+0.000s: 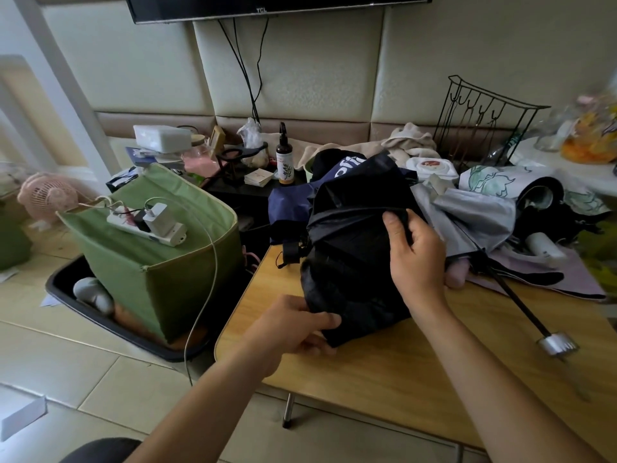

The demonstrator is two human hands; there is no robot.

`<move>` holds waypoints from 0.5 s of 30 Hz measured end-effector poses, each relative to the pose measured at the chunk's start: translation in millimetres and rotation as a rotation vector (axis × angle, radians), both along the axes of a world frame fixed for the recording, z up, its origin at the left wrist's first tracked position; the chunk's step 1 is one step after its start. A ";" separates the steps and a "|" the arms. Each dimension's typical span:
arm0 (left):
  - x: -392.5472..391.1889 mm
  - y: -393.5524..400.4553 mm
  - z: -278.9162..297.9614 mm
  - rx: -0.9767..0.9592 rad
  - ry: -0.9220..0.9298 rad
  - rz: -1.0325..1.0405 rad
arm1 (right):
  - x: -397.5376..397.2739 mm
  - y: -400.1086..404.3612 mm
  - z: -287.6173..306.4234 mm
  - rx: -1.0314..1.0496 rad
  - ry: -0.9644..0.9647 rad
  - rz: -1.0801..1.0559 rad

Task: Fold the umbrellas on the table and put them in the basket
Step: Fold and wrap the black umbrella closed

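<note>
Black umbrella [354, 248] on the near left corner of the wooden table [384, 372], held at both ends. Left hand [293, 329] pinching the low end, fingers curled round the cloth. Right hand [414, 252] gripping a fold near the top. Past the right fingers, a silver umbrella [474, 215], its black stick pointing down the table. Left of the left fingers, down on the tiled floor [66, 355], a green basket [167, 262] with a white power strip [147, 225] on top. Padded wall [300, 71] behind, a TV [277, 5] above.
</note>
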State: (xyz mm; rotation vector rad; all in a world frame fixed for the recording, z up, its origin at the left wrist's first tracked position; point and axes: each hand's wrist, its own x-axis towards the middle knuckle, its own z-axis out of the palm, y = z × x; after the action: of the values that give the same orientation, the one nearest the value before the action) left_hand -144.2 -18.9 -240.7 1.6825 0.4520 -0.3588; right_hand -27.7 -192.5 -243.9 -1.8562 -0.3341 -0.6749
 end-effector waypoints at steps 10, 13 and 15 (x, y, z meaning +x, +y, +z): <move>15.6 33.5 -18.1 0.578 -0.168 0.044 | -7.5 8.4 -16.4 -0.261 0.326 0.223; 25.4 28.3 -21.6 0.532 -0.314 0.032 | -13.5 10.4 -12.5 -0.238 0.218 0.183; 32.5 26.0 -25.0 0.505 -0.359 0.118 | -21.7 12.3 -9.5 -0.234 0.084 0.128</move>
State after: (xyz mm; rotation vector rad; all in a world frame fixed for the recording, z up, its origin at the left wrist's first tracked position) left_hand -111.7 7.1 -265.8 2.1434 0.3891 0.1630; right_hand -49.4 -180.2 -253.4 -2.0585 -0.4893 -0.4849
